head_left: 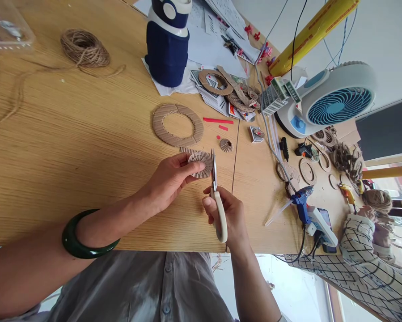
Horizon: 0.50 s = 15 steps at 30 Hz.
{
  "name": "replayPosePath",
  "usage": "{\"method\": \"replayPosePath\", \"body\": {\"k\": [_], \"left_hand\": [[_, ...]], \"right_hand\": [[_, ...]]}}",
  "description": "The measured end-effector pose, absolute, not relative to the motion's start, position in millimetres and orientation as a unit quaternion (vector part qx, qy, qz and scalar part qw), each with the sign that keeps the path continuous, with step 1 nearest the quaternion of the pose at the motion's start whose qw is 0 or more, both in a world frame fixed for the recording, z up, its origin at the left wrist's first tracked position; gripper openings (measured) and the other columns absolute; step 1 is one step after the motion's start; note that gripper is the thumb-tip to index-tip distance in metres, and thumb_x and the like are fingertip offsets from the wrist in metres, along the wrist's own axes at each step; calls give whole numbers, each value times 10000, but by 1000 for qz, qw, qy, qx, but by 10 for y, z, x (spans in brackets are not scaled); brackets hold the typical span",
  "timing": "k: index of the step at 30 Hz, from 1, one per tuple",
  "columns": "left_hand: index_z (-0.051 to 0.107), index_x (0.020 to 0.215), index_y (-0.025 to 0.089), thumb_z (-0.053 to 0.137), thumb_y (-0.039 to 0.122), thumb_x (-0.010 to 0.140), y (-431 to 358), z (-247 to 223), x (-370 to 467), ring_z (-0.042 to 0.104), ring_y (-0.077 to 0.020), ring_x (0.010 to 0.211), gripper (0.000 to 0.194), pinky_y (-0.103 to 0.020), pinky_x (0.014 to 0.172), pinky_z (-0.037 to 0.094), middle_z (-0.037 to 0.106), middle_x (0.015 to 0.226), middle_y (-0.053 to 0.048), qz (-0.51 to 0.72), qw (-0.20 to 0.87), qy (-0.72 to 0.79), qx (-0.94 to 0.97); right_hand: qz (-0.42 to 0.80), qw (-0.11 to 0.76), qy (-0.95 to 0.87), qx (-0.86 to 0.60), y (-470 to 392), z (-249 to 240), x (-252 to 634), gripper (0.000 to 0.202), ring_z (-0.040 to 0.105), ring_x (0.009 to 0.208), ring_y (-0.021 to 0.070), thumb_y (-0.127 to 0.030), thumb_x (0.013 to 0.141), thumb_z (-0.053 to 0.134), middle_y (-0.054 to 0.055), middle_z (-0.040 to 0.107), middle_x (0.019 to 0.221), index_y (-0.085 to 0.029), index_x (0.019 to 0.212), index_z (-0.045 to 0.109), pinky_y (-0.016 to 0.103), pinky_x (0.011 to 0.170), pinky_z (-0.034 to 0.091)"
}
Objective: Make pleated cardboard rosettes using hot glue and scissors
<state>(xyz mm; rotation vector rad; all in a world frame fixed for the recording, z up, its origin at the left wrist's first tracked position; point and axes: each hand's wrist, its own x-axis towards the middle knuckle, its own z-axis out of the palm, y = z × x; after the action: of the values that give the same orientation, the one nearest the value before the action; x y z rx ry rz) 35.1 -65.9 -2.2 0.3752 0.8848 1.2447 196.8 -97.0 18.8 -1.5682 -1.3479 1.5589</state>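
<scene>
Pinched between the thumb and fingers of my left hand [170, 179] is a round pleated rosette of corrugated cardboard [205, 164]. My right hand [229, 210] grips the cream handles of a pair of scissors [220, 214], blades pointing away from me and right beside the rosette's edge. Whether the blades touch it, I cannot tell. Just beyond my left hand lies a flat cardboard ring [158, 127], with a ribbed cardboard strip [186, 150] partly hidden behind my fingers. A smaller pleated rosette [226, 145] rests past the scissor tips, near red paper strips [217, 120].
A dark blue jug [167, 53] stands at the back, left of cards and cardboard pieces [217, 100]. Coiled twine [85, 48] lies far left. To the right are a fan [335, 103], a blue glue gun [301, 203], a power strip [323, 226] and another person's patterned sleeve [358, 237].
</scene>
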Motion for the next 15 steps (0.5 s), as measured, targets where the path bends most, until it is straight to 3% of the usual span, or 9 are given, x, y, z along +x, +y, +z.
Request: {"method": "replayPosePath", "body": {"k": [15], "left_hand": [[760, 793, 168, 848, 236, 686, -648, -62, 354, 678, -182, 849, 154, -334, 884, 575, 741, 902, -40, 542, 712, 400, 196]], "right_hand": [[571, 252, -504, -596, -994, 172, 2092, 520, 412, 448, 86, -624, 678, 853, -79, 456, 545, -190, 878, 648, 232, 399, 371]]}}
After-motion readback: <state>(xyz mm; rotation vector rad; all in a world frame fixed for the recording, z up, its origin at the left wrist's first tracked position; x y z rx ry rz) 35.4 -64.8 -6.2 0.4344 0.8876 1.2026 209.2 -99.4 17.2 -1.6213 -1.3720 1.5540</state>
